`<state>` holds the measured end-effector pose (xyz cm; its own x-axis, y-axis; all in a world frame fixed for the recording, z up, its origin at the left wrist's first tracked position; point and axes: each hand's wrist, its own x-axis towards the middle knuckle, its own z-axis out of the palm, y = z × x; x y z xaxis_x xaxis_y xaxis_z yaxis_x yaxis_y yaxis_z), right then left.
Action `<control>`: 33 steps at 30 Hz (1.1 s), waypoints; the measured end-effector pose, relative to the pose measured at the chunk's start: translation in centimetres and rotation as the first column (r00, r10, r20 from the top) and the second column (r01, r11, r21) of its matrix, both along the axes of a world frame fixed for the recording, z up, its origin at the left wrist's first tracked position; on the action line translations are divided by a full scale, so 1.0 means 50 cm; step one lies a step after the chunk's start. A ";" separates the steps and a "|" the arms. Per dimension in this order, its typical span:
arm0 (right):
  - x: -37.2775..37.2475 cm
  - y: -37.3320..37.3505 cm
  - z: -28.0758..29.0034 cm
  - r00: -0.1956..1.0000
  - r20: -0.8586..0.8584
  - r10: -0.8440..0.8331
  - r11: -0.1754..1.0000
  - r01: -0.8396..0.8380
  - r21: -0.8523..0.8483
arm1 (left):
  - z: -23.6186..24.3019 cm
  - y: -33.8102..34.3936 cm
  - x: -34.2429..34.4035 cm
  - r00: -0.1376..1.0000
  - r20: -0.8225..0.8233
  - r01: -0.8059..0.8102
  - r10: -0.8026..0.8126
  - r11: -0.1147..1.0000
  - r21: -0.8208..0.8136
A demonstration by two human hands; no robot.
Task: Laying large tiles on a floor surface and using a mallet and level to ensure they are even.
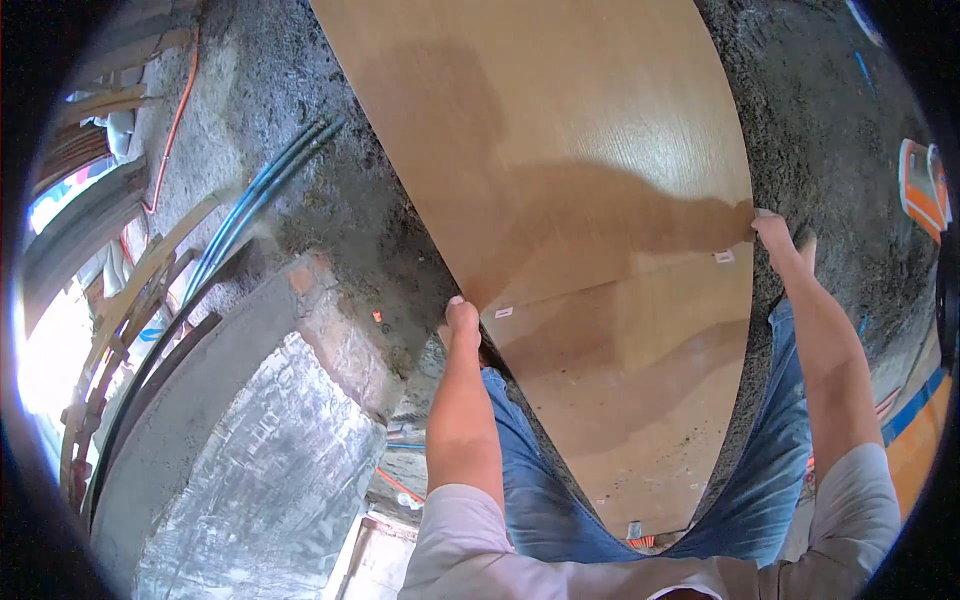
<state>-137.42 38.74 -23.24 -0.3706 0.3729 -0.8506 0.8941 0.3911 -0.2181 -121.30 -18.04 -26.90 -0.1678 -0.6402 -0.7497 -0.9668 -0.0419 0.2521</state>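
A large tan wood-grain panel [560,130] stretches away in front of me. Its near edge makes a line across the board between my hands, and a similar tan board [640,400] continues from there toward my legs. A small pale label sits near each end of that line. My left hand [462,315] is closed on the panel's left edge, thumb uppermost and fingers mostly hidden. Farther out, my right hand [770,230] grips the right edge with its fingers curled. My shadow falls across the panel, and I cannot tell how the two boards meet.
Rough grey concrete [820,110] surrounds the boards. Blue pipes [255,205] run along the left, near a thin orange conduit [180,120] and curved-looking timber strips [125,290]. A grey plastered block [270,450] stands at lower left. An orange-and-white bag [922,185] lies far right.
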 end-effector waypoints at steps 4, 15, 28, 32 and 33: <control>0.008 0.014 -0.035 0.998 -0.061 -0.016 0.997 0.011 -0.075 | -0.016 -0.033 0.033 0.989 0.005 0.147 -0.148 0.988 0.039; 0.006 0.037 -0.029 0.996 -0.094 -0.012 0.998 0.007 -0.057 | -0.011 0.003 -0.010 0.997 0.047 0.066 -0.065 0.998 -0.010; 0.021 0.052 -0.069 0.981 -0.070 0.181 0.981 -0.175 0.088 | 0.008 -0.020 0.007 0.995 0.068 0.080 -0.075 0.994 -0.069; 0.032 0.070 -0.083 0.988 -0.120 0.100 0.988 -0.085 0.129 | -0.005 0.006 -0.002 0.973 0.168 0.181 -0.160 0.977 -0.116; 0.046 0.081 -0.074 0.994 -0.109 -0.017 0.990 0.032 0.138 | -0.009 0.033 -0.007 0.974 0.179 0.157 -0.139 0.983 -0.096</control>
<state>-135.13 42.79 -26.95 -0.4463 0.4952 -0.7454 0.8781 0.4028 -0.2582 -121.65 -16.40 -27.34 -0.1427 -0.6970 -0.7027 -0.9892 0.1235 0.0783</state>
